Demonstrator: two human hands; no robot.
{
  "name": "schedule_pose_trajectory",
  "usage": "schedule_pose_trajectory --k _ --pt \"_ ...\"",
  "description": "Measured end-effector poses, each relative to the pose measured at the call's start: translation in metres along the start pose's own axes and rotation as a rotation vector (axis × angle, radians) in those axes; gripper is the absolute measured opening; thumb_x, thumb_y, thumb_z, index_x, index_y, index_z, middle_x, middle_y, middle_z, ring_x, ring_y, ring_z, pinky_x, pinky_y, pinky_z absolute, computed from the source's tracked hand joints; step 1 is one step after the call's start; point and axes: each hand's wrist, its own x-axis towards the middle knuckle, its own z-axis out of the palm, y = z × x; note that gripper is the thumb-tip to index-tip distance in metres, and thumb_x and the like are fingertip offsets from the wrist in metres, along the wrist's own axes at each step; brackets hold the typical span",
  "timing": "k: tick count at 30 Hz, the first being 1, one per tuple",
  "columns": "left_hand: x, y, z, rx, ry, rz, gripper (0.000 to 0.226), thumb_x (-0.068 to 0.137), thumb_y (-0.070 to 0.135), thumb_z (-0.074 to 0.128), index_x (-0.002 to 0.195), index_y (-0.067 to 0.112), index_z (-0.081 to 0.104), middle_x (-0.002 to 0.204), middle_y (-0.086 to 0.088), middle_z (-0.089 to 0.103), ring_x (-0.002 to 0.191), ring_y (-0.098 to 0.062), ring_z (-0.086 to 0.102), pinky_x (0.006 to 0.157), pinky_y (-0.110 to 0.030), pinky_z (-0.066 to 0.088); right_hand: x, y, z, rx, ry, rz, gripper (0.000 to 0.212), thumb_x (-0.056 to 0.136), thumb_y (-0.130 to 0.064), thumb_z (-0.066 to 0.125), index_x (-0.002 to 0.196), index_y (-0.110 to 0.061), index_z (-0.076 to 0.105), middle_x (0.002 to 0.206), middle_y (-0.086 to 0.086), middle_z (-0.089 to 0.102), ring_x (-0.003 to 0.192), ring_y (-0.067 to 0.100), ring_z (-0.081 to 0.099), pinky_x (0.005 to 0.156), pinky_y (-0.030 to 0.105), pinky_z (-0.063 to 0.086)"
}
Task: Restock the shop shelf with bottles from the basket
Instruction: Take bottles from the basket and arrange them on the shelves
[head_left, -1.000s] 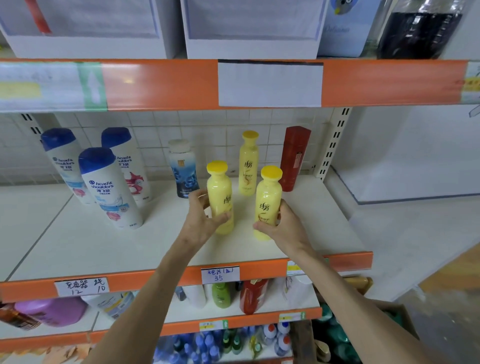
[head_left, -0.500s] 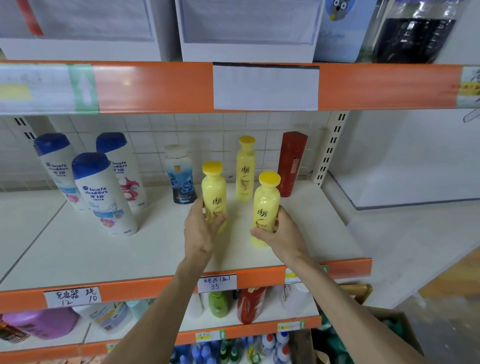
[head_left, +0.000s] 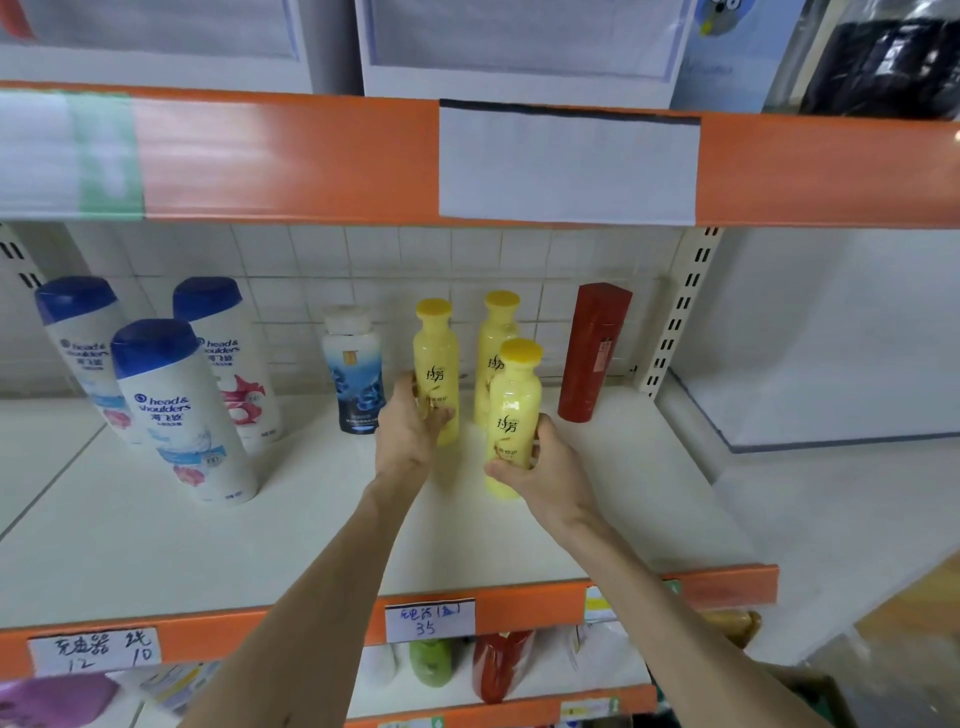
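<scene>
Head view. Left hand (head_left: 410, 434) curls round the left yellow bottle (head_left: 435, 358), which stands upright on the white shelf (head_left: 156, 545). Right hand (head_left: 548, 475) grasps the front yellow bottle (head_left: 513, 410) low down, long axis vertical, just before the rear yellow bottle (head_left: 496, 332). All three are glossy with yellow caps and dark lettering.

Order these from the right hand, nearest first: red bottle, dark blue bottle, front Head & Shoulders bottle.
1. Red bottle, back right of the right hand.
2. Dark blue bottle, back left.
3. Front Head & Shoulders bottle, far left.
</scene>
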Motion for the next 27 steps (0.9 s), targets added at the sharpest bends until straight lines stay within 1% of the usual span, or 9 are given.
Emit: schedule_pose_trajectory --k 4,8,10,12,13,15,18,23,27 --pt "0.007 0.000 0.003 -0.013 -0.011 0.012 0.043 0.087 0.016 0.067 0.125 0.016 0.047 0.104 0.006 0.057 0.092 -0.015 0.058 0.077 -0.031 0.047 0.004 0.003 0.003 -0.006 0.012 -0.008 0.053 0.075 -0.029 0.082 0.118 -0.023 0.052 0.109 -0.006 0.068 0.097 0.011 0.066 0.083 0.040 0.058" --pt "0.013 -0.003 0.004 0.013 -0.012 0.031 0.042 0.088 0.017 0.065 0.126 0.016 0.047 0.105 0.004 0.059 0.091 -0.013 0.056 0.078 -0.030 0.045 0.010 0.003 0.009 0.034 0.021 -0.014 0.052 0.075 -0.028 0.082 0.118 -0.024 0.053 0.108 -0.006 0.068 0.096 0.009 0.066 0.083 0.039 0.058" --pt "0.016 -0.003 0.003 0.019 -0.031 0.036 0.041 0.089 0.015 0.064 0.126 0.015 0.046 0.107 0.000 0.061 0.093 -0.016 0.057 0.080 -0.032 0.047 0.013 0.002 0.010 0.054 0.008 -0.015 0.052 0.077 -0.025 0.082 0.120 -0.023 0.054 0.109 -0.006 0.068 0.098 0.009 0.066 0.083 0.035 0.058" --pt "0.019 -0.003 0.003 0.029 -0.049 0.040 0.041 0.089 0.014 0.063 0.126 0.014 0.045 0.112 -0.005 0.063 0.098 -0.022 0.060 0.085 -0.037 0.050 0.016 0.003 0.008 0.081 -0.032 -0.010 0.050 0.079 -0.022 0.081 0.122 -0.022 0.054 0.111 -0.006 0.068 0.100 0.010 0.066 0.083 0.029 0.058" --pt "0.021 -0.003 0.002 0.037 -0.056 0.044 0.041 0.090 0.013 0.062 0.127 0.014 0.045 0.114 -0.006 0.063 0.101 -0.024 0.061 0.087 -0.039 0.050 0.018 0.003 0.006 0.101 -0.060 -0.008 0.049 0.080 -0.021 0.080 0.121 -0.022 0.054 0.111 -0.006 0.068 0.101 0.010 0.066 0.084 0.029 0.058" --pt "0.023 -0.003 0.001 0.050 -0.065 0.047 0.041 0.090 0.012 0.061 0.127 0.013 0.044 0.115 -0.007 0.063 0.104 -0.026 0.061 0.089 -0.040 0.050 0.020 0.005 0.003 0.127 -0.106 0.000 0.048 0.080 -0.019 0.079 0.122 -0.022 0.055 0.111 -0.005 0.069 0.102 0.010 0.067 0.087 0.033 0.058" --pt "0.026 -0.003 0.001 0.059 -0.068 0.043 0.040 0.091 0.010 0.060 0.127 0.013 0.043 0.116 -0.009 0.063 0.105 -0.029 0.062 0.091 -0.046 0.051 0.019 0.007 0.003 0.135 -0.117 0.002 0.048 0.081 -0.019 0.078 0.123 -0.022 0.055 0.112 -0.006 0.069 0.102 0.008 0.067 0.088 0.033 0.058" --pt "0.030 -0.003 -0.001 0.041 -0.096 0.056 0.042 0.091 0.009 0.059 0.130 0.012 0.042 0.121 -0.008 0.062 0.110 -0.029 0.061 0.094 -0.043 0.050 0.020 0.010 0.005 0.149 -0.107 -0.001 0.049 0.081 -0.018 0.078 0.124 -0.021 0.054 0.114 -0.005 0.069 0.103 0.009 0.067 0.087 0.032 0.058" --pt "0.030 -0.003 -0.002 0.029 -0.123 0.053 0.042 0.092 0.009 0.058 0.130 0.012 0.041 0.123 -0.008 0.060 0.112 -0.028 0.060 0.096 -0.043 0.049 0.020 0.010 0.007 0.132 -0.081 -0.006 0.047 0.082 -0.020 0.077 0.122 -0.021 0.054 0.111 -0.006 0.069 0.100 0.007 0.067 0.082 0.026 0.058"
